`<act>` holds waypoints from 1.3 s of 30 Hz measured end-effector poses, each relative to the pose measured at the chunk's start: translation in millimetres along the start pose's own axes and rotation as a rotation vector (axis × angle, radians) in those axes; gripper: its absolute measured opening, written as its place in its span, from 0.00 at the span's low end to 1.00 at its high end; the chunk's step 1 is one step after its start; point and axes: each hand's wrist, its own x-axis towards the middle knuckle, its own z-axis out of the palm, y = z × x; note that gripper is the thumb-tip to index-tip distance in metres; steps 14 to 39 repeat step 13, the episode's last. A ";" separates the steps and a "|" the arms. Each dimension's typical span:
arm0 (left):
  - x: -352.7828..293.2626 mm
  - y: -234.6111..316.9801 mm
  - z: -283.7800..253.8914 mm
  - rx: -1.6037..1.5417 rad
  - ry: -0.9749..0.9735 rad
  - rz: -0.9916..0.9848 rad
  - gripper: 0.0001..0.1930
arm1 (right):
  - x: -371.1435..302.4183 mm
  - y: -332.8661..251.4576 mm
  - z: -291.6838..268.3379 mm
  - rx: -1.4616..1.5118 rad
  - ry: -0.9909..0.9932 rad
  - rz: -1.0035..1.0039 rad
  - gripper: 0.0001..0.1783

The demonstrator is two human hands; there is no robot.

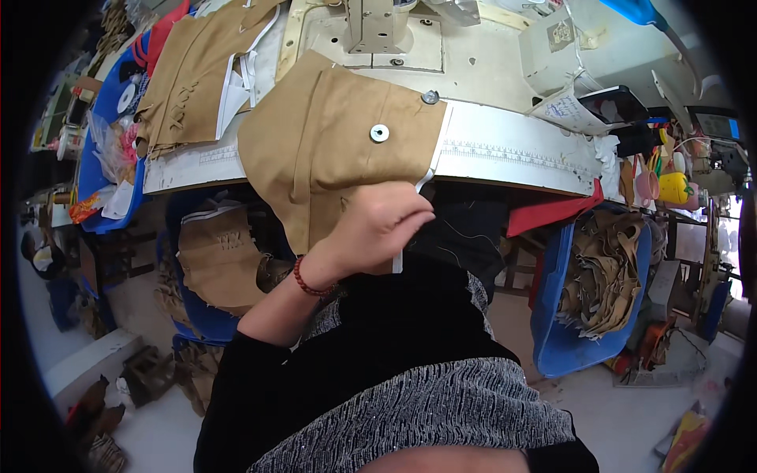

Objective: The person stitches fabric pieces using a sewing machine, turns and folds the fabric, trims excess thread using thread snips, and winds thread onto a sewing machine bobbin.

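Note:
My left hand (382, 223), a dark red bead bracelet (309, 282) at its wrist, is closed in front of a tan fabric piece (315, 142). Thumb and fingers press together beside the fabric's white edge strip (426, 180); what they hold, if anything, is hidden. The fabric lies partly on the white sewing table and drapes over its front edge towards my lap. On top of it rests a small white disc with a dark centre hole (379, 133). A small round metal piece (430, 97) sits at its right edge. My right hand is out of view.
The sewing machine (380, 27) stands behind the fabric. More tan pieces (189, 87) lie on the table's left. Blue bins hold tan pieces at lower left (201, 315) and right (552, 339). A ruler strip (512, 154) runs along the front edge; red cloth (552, 214) hangs below it.

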 end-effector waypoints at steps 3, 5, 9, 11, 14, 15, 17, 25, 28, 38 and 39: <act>-1.1 -8.4 -19.4 0.094 0.145 -0.095 0.03 | -6.4 -87.6 -82.6 0.081 0.173 0.049 0.23; 7.0 -19.3 -28.4 0.329 0.395 -0.169 0.04 | 12.2 -132.2 -155.1 0.717 0.330 -0.113 0.23; 23.3 -39.2 -26.1 0.426 0.420 -0.226 0.08 | -10.0 -248.6 -310.7 0.944 0.738 -0.397 0.18; 11.4 -55.5 -29.4 0.516 0.354 -0.155 0.10 | -19.1 -280.1 -348.5 1.063 0.774 -0.557 0.19; 10.5 -61.4 -41.2 0.588 0.375 -0.129 0.12 | -21.7 -310.3 -378.3 1.157 0.825 -0.625 0.21; 10.5 -61.4 -41.2 0.588 0.375 -0.129 0.12 | -21.7 -310.3 -378.3 1.157 0.825 -0.625 0.21; 10.5 -61.4 -41.2 0.588 0.375 -0.129 0.12 | -21.7 -310.3 -378.3 1.157 0.825 -0.625 0.21; 10.5 -61.4 -41.2 0.588 0.375 -0.129 0.12 | -21.7 -310.3 -378.3 1.157 0.825 -0.625 0.21; 10.5 -61.4 -41.2 0.588 0.375 -0.129 0.12 | -21.7 -310.3 -378.3 1.157 0.825 -0.625 0.21; 10.5 -61.4 -41.2 0.588 0.375 -0.129 0.12 | -21.7 -310.3 -378.3 1.157 0.825 -0.625 0.21; 10.5 -61.4 -41.2 0.588 0.375 -0.129 0.12 | -21.7 -310.3 -378.3 1.157 0.825 -0.625 0.21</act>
